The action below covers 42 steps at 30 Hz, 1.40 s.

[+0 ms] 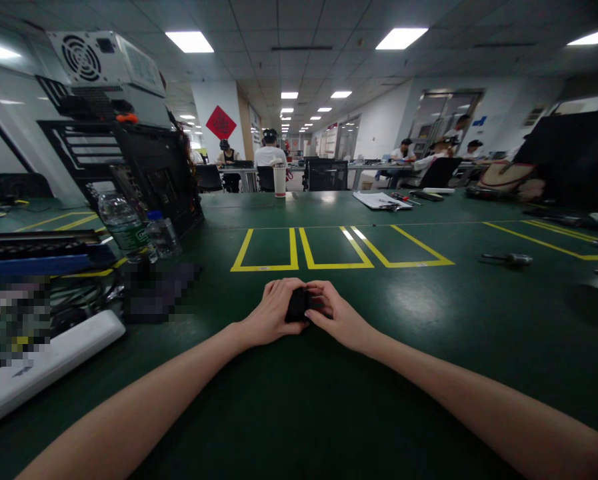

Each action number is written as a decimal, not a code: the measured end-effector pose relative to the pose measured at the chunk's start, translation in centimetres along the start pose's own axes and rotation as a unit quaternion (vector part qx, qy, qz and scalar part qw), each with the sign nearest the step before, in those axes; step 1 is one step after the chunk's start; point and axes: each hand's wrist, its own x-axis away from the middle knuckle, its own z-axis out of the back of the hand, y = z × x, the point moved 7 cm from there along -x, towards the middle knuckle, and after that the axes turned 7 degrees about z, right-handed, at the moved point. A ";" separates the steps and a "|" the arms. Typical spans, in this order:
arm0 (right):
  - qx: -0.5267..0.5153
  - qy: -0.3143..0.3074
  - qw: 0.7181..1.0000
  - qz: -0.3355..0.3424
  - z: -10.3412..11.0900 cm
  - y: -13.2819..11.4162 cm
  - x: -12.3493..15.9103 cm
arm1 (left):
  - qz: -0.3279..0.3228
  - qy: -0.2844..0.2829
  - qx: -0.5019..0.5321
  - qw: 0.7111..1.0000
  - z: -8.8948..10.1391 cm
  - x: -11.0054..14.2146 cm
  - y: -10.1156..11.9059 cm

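Note:
Between my two hands is a small black boxy object (297, 305); its exact kind cannot be made out. My left hand (273, 310) wraps round its left side, with the thumb along the near edge. From the right, my right hand (336, 317) curves in with bent fingers and thumb at the object's right side. The fingers hide part of the object. Both hands are low over the green tabletop (299, 400), just in front of the yellow tape outlines (336, 265).
At left are a computer case (156, 173) topped by a power supply (103, 60), a water bottle (123, 223), a smaller bottle (163, 235) and a white power strip (53, 367). A screwdriver (509, 259) lies right. Farther back are a clipboard (381, 201) and a paper cup (279, 181).

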 end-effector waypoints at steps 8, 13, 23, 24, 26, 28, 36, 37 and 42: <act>-0.059 -0.027 0.998 0.005 -0.2 -0.3 0.0 | 0.001 -0.002 0.000 1.000 0.0 0.1 -0.1; -0.070 -0.024 0.997 -0.010 -0.2 -0.3 0.1 | 0.003 -0.001 0.000 1.000 0.1 0.0 -0.1; -0.076 -0.033 0.996 -0.027 -0.3 0.1 -0.1 | 0.003 -0.005 0.002 1.000 0.1 0.0 0.0; -0.088 -0.039 0.995 -0.021 -0.3 0.1 -0.1 | 0.003 -0.006 0.002 1.000 0.1 0.1 0.0; -0.106 -0.044 0.993 -0.013 -0.4 0.3 -0.1 | 0.003 -0.009 0.001 1.000 0.1 0.1 0.0; -0.117 -0.042 0.992 -0.008 -0.4 0.4 -0.1 | 0.003 -0.007 0.000 1.000 0.1 0.1 0.0; -0.083 -0.005 0.996 -0.030 0.2 0.9 -0.4 | 0.001 0.000 0.003 1.000 0.1 0.0 0.0; -0.086 -0.004 0.996 -0.035 0.3 1.0 -0.5 | 0.001 0.000 0.003 1.000 0.1 0.0 0.0; -0.134 -0.036 0.990 -0.028 -0.2 1.2 -0.4 | 0.003 0.000 0.001 1.000 0.1 0.0 -0.1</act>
